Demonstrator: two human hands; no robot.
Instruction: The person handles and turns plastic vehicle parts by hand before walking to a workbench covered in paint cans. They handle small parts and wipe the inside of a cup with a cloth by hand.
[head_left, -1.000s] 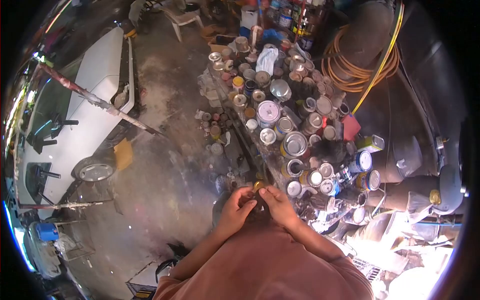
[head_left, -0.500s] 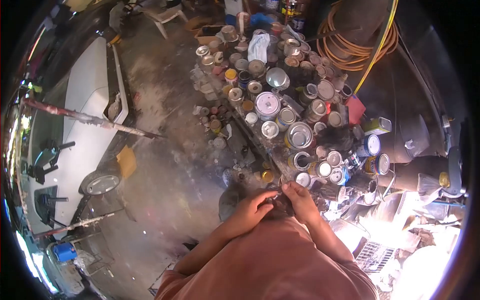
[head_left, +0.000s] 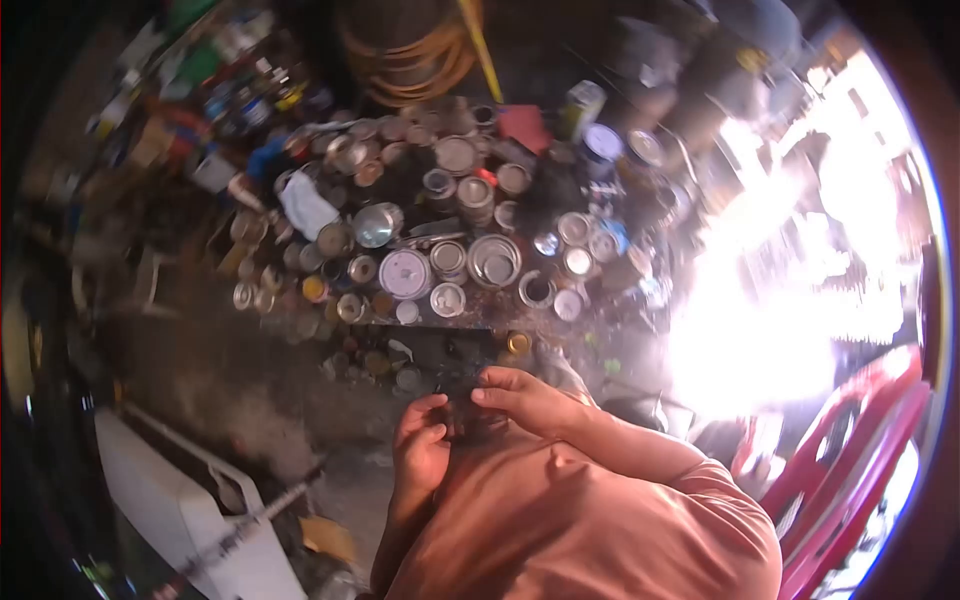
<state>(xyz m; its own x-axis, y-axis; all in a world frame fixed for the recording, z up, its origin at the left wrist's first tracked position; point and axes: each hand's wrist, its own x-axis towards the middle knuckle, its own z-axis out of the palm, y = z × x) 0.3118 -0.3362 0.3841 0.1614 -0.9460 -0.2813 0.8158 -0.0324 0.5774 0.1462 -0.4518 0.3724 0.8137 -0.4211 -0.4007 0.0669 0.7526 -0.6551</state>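
Note:
Both my hands are raised close together in front of my shirt. The fingers of my left hand [head_left: 421,446] are curled, with the thumb apart from them and nothing visible between. My right hand [head_left: 535,402] has its thumb and fingers brought together in a pinch. Something small and dark may be at its fingertips, but blur and the dark background hide what it is. Beyond the hands stands a bench [head_left: 470,318] crowded with paint cans, among them a large pinkish-lidded can [head_left: 405,274] and a round silver-lidded can [head_left: 494,262].
A coiled orange hose [head_left: 410,75] hangs behind the cans. On the right are a red plastic chair [head_left: 850,450] and strong glare. A white car panel [head_left: 160,490] lies at lower left, near a stained pole [head_left: 245,525]. A gold-lidded can [head_left: 518,344] sits below the bench edge.
My view has turned to the right, so the bench now lies straight ahead and the red chair has come into view. My hands have moved slightly apart.

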